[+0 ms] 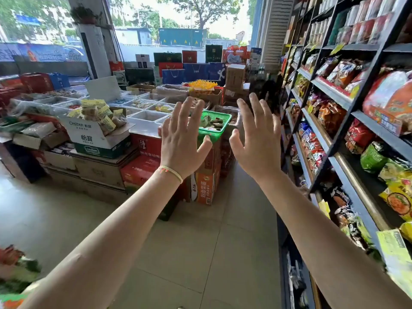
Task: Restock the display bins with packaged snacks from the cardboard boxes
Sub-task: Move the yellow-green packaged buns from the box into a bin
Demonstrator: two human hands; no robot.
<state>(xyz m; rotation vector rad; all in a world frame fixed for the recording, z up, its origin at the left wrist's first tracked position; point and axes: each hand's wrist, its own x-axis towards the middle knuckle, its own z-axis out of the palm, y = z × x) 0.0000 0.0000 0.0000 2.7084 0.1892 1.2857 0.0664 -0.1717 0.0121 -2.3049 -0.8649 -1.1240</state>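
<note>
Both my bare forearms reach out over the pale tiled floor [200, 253]; my left hand [181, 141] and right hand [256, 141] are spread, fingers straight, holding nothing. Beyond them, an opened white cardboard box of yellow-labelled packaged snacks [98, 128] sits on the stacked cartons' left corner, beside clear plastic display bins [147, 114] and a green plastic basket [214, 123]. Restocking looks barely begun: several bins seem empty, the box full.
</note>
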